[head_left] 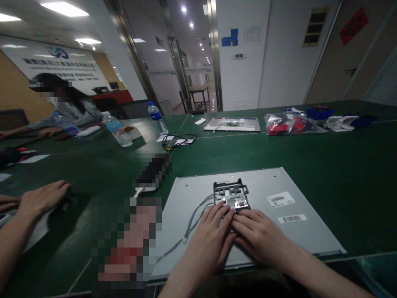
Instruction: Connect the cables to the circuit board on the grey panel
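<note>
A large silver display panel [251,184] lies back side up on the green table in front of me. Near its middle sits a black bracket [231,188] with a small circuit board [229,201] and a port on it. Grey cables [194,223] run from the board toward the panel's left side. My left hand [214,231] is closed at the bracket's near left edge, fingertips pressed against it. Beside it, almost touching, my right hand [263,234] is closed at the near right edge. Both hands hide the bracket's near edge; the thumbs sit low, between the hands.
Left of the panel lie a blurred-out phone [153,170] and another blurred item [133,240]. A co-worker's arm [37,207] rests at far left. Farther back are water bottles [117,129], a black cable [178,141], a second panel [232,124] and a plastic bag [291,123]. Another person sits across.
</note>
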`<move>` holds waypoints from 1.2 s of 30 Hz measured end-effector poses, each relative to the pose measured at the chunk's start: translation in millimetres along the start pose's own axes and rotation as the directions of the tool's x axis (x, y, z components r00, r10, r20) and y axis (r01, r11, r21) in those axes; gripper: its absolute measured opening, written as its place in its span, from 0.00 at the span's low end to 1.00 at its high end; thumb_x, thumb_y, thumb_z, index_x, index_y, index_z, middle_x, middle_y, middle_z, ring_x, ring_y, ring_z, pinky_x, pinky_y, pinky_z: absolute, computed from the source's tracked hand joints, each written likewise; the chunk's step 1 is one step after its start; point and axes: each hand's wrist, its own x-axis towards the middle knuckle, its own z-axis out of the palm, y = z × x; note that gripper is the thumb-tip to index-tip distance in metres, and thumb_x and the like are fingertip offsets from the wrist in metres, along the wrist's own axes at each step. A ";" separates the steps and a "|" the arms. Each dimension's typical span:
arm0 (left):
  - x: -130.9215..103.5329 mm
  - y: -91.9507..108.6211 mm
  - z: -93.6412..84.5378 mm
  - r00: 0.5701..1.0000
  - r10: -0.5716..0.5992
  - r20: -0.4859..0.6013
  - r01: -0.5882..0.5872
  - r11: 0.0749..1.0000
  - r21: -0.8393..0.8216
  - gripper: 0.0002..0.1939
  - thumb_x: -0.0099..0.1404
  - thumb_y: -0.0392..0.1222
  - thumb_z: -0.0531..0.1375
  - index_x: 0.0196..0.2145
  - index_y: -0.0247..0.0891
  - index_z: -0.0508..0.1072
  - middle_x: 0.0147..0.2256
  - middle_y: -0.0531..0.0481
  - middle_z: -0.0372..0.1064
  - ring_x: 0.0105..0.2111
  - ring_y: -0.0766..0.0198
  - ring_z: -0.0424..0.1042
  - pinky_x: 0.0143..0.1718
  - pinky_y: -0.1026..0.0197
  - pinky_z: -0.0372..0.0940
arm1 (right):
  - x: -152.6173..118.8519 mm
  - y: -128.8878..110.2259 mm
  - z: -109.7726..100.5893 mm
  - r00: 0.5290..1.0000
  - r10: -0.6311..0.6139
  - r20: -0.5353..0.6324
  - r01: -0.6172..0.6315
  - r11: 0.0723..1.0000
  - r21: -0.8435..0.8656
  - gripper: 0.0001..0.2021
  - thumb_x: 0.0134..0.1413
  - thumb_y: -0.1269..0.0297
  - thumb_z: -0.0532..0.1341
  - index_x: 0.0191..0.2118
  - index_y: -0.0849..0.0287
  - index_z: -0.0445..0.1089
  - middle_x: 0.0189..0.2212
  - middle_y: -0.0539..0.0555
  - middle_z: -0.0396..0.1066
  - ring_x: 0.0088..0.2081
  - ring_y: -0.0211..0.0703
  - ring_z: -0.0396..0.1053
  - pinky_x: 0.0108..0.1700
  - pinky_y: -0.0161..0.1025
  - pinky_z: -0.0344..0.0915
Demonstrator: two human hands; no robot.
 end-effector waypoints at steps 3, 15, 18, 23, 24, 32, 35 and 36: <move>-0.2 0.1 -0.4 1.000 -0.002 0.003 0.002 1.000 -0.002 0.27 0.70 0.41 0.56 0.64 0.37 0.57 0.62 0.41 0.60 0.64 0.50 0.54 0.64 0.42 0.55 | -0.1 -0.1 -0.9 1.000 0.008 0.017 -0.008 1.000 -0.004 0.17 0.63 0.64 0.60 0.56 0.61 0.65 0.50 0.59 0.72 0.52 0.51 0.67 0.55 0.49 0.64; 0.9 0.1 0.2 0.998 -0.006 0.058 0.006 1.000 -0.003 0.28 0.69 0.40 0.56 0.65 0.38 0.55 0.64 0.44 0.57 0.65 0.52 0.52 0.65 0.42 0.52 | 0.8 -0.3 -0.9 0.999 0.022 0.041 -0.024 0.999 0.032 0.14 0.63 0.64 0.59 0.53 0.61 0.66 0.49 0.59 0.72 0.52 0.50 0.66 0.55 0.49 0.63; 0.7 -0.2 0.4 0.998 -0.008 0.056 0.008 1.000 0.004 0.28 0.70 0.41 0.56 0.65 0.38 0.55 0.64 0.44 0.57 0.65 0.52 0.52 0.65 0.43 0.52 | 0.4 0.4 -0.2 1.000 0.015 0.028 -0.016 0.999 0.032 0.14 0.63 0.64 0.59 0.53 0.61 0.67 0.49 0.59 0.72 0.52 0.50 0.67 0.55 0.48 0.63; 0.7 -0.3 -0.4 0.999 0.008 0.037 -0.008 1.000 0.007 0.28 0.70 0.41 0.56 0.64 0.38 0.56 0.63 0.44 0.58 0.65 0.52 0.53 0.65 0.43 0.52 | 0.4 -0.3 -1.0 1.000 0.009 0.017 -0.009 1.000 0.023 0.15 0.64 0.64 0.59 0.54 0.61 0.67 0.49 0.59 0.73 0.52 0.49 0.67 0.55 0.48 0.64; 0.8 -0.3 -0.5 0.999 0.011 0.035 -0.012 1.000 0.008 0.28 0.70 0.41 0.56 0.64 0.38 0.56 0.63 0.44 0.58 0.65 0.52 0.53 0.65 0.43 0.53 | 0.5 -0.5 -1.4 1.000 0.011 0.021 -0.012 1.000 0.025 0.14 0.64 0.64 0.59 0.53 0.61 0.67 0.49 0.58 0.72 0.52 0.49 0.67 0.55 0.47 0.64; 0.7 0.5 -1.8 1.000 0.023 0.021 -0.023 1.000 0.017 0.29 0.70 0.40 0.55 0.66 0.39 0.53 0.64 0.44 0.57 0.66 0.53 0.52 0.65 0.44 0.53 | 0.9 -0.4 -1.8 1.000 0.010 0.011 -0.010 1.000 0.023 0.15 0.63 0.64 0.59 0.54 0.60 0.67 0.50 0.59 0.73 0.52 0.49 0.67 0.55 0.47 0.65; 1.3 1.1 -2.7 0.999 0.018 0.039 -0.019 0.999 0.027 0.30 0.69 0.40 0.56 0.66 0.38 0.52 0.65 0.44 0.55 0.67 0.53 0.51 0.66 0.44 0.52 | 0.9 -0.5 -2.4 1.000 0.013 0.019 -0.014 1.000 0.027 0.15 0.63 0.64 0.60 0.54 0.60 0.67 0.50 0.59 0.72 0.53 0.49 0.67 0.55 0.47 0.65; 1.5 1.1 -2.7 0.999 0.018 0.044 -0.019 0.999 0.031 0.30 0.69 0.40 0.56 0.66 0.38 0.52 0.65 0.44 0.55 0.67 0.53 0.51 0.66 0.44 0.52 | 0.9 -0.6 -2.7 1.000 0.013 0.023 -0.014 0.999 0.030 0.15 0.63 0.64 0.60 0.54 0.60 0.67 0.50 0.59 0.72 0.53 0.50 0.67 0.55 0.48 0.64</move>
